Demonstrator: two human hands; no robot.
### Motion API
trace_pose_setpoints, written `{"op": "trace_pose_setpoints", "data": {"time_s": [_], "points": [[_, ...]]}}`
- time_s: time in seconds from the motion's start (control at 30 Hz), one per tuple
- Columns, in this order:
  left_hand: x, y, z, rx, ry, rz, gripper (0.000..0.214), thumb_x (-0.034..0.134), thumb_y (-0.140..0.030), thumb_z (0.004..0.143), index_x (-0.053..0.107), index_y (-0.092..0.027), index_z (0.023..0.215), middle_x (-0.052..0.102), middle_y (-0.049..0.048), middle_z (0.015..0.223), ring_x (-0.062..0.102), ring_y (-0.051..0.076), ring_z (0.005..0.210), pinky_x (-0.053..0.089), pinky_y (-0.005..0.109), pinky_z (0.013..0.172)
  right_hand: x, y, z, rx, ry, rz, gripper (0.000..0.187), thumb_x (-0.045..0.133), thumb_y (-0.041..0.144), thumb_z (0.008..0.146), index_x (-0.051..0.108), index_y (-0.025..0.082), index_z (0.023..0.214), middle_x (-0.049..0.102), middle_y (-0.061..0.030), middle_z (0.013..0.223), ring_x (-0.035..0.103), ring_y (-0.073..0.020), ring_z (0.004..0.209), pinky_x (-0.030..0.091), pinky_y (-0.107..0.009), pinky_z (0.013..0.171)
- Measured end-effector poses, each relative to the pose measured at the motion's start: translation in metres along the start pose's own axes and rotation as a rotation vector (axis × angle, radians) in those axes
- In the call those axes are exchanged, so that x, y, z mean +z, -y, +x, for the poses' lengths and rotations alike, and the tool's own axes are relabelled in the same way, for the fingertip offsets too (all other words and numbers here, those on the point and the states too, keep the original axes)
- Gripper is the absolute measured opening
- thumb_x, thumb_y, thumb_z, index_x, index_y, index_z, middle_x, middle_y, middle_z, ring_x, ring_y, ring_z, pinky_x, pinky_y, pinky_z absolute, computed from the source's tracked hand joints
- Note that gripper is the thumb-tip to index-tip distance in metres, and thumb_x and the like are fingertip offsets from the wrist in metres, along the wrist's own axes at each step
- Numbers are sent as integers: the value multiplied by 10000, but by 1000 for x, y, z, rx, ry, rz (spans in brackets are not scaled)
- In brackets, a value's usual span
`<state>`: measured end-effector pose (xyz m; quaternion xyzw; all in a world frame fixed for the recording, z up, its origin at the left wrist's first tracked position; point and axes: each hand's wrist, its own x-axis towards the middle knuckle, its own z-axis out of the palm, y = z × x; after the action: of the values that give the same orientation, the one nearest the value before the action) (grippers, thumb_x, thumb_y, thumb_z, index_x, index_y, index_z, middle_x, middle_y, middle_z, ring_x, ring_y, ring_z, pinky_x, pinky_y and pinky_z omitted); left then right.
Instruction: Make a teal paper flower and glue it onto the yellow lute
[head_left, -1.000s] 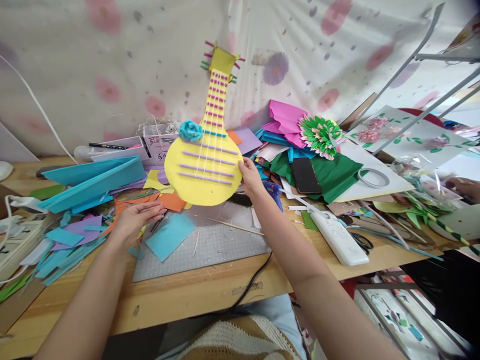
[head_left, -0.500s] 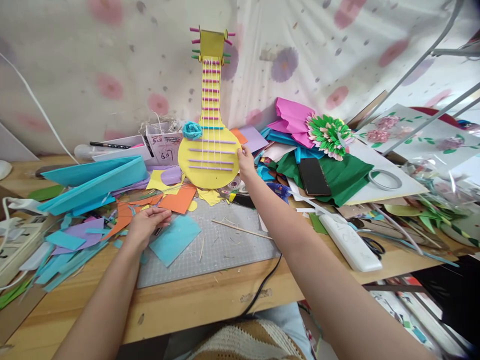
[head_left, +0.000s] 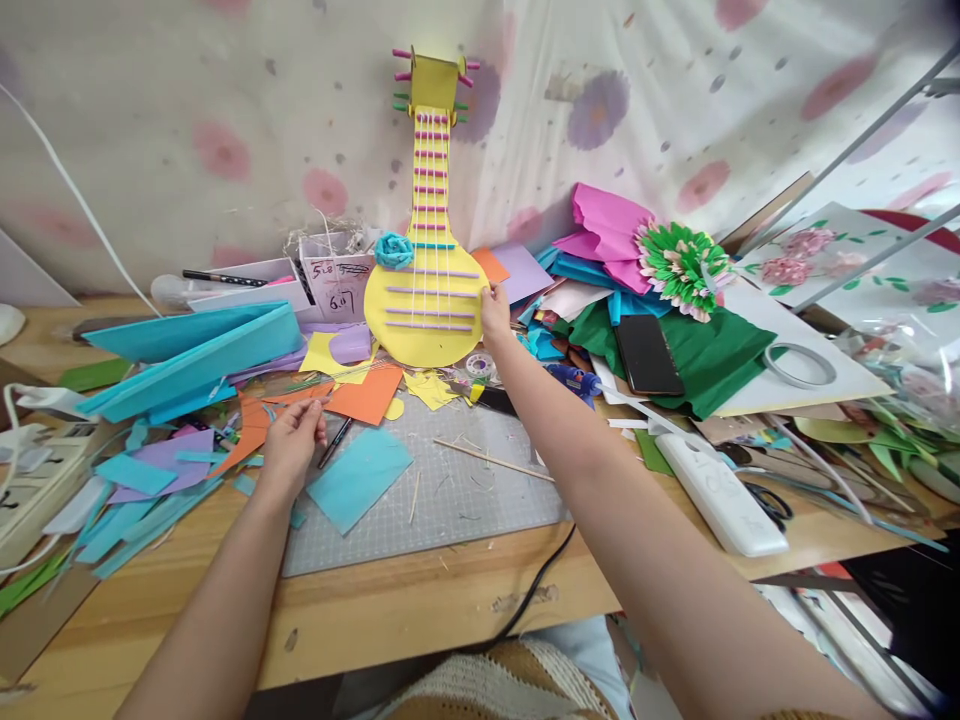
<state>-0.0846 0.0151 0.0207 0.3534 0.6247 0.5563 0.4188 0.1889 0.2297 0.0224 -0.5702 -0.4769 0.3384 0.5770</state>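
A yellow paper lute (head_left: 424, 345) stands upright against the curtain, with white strings, purple strips across its round body and pink and green pegs at its head. A blue paper rose (head_left: 394, 250) sits on the upper left of its body. My right hand (head_left: 495, 312) grips the right edge of the body, thumb in front and the other fingers mostly hidden behind. Over the left side of the desk, my left hand (head_left: 292, 440) is closed with fingertips pinched together; whatever they hold, if anything, is too small to make out. A dark pen (head_left: 334, 443) and a blue paper square (head_left: 360, 480) lie beside it.
A grey cutting mat (head_left: 465, 500) carries a thin wooden stick (head_left: 491, 458) and scraps. Orange paper (head_left: 367, 394) and folded blue sheets (head_left: 195, 360) lie left. To the right are a blue glue gun (head_left: 574, 380), a phone (head_left: 649, 355), a white power strip (head_left: 720, 495) and a paper flower (head_left: 682, 268).
My left hand has lifted slightly away from the blue square, uncovering the pen. The right hand keeps its hold on the lute. The whole view has shifted a little.
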Motion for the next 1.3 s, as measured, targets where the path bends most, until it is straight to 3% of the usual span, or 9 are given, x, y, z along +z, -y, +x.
{"op": "trace_pose_setpoints", "data": {"time_s": [0.17, 0.37, 0.63, 0.77, 0.93, 1.13, 1.3], "points": [[5, -1, 1, 59, -63, 28, 419, 736, -414, 515, 610, -148, 814, 570, -20, 654, 500, 77, 558, 442, 202, 547, -2, -8, 9, -68, 10, -36, 329, 261, 372, 900, 450, 205, 1112, 545, -66, 1102, 534, -158, 1017, 431, -321, 883], [2, 5, 4, 19, -105, 59, 363, 721, -376, 563, 614, -139, 816, 636, 14, 689, 482, 62, 493, 428, 197, 492, -4, -9, 14, -117, 8, -40, 327, 257, 367, 907, 458, 200, 1102, 546, -68, 1083, 539, -166, 1015, 421, -341, 905], [6, 2, 1, 22, -89, 71, 367, 703, -419, 564, 597, -145, 782, 609, 2, 631, 433, 57, 446, 388, 202, 448, -4, -5, 14, -53, -5, -52, 296, 302, 388, 907, 473, 213, 1074, 552, -63, 1079, 534, -190, 1022, 424, -379, 909], [8, -1, -2, 31, -97, 90, 353, 676, -443, 587, 595, -150, 767, 554, -27, 556, 377, 53, 390, 328, 202, 394, -10, 2, 7, -113, -14, -153, 377, 340, 449, 891, 425, 220, 1178, 509, -94, 1168, 477, -227, 1133, 387, -427, 953], [5, 1, -3, 42, -134, 116, 351, 615, -481, 657, 608, -157, 792, 427, -72, 447, 339, 55, 338, 257, 189, 349, -18, 22, -40, -365, -121, -299, 452, 333, 435, 887, 373, 196, 1269, 397, -147, 1308, 299, -267, 1296, 253, -496, 1053], [6, -4, -5, 23, -175, 132, 331, 596, -496, 677, 554, -169, 713, 387, -84, 394, 313, 57, 323, 254, 183, 348, -29, 32, -128, -411, 220, -295, 340, 388, 339, 865, 462, 242, 1183, 486, -118, 1238, 375, -247, 1226, 263, -462, 1059], [13, -11, -15, 45, -138, 165, 337, 584, -497, 701, 501, -182, 611, 363, -72, 359, 298, 65, 307, 231, 197, 331, -45, 28, -161, -473, 334, -375, 218, 421, 311, 871, 580, 226, 995, 569, -103, 1085, 474, -232, 1095, 342, -393, 993]]}}
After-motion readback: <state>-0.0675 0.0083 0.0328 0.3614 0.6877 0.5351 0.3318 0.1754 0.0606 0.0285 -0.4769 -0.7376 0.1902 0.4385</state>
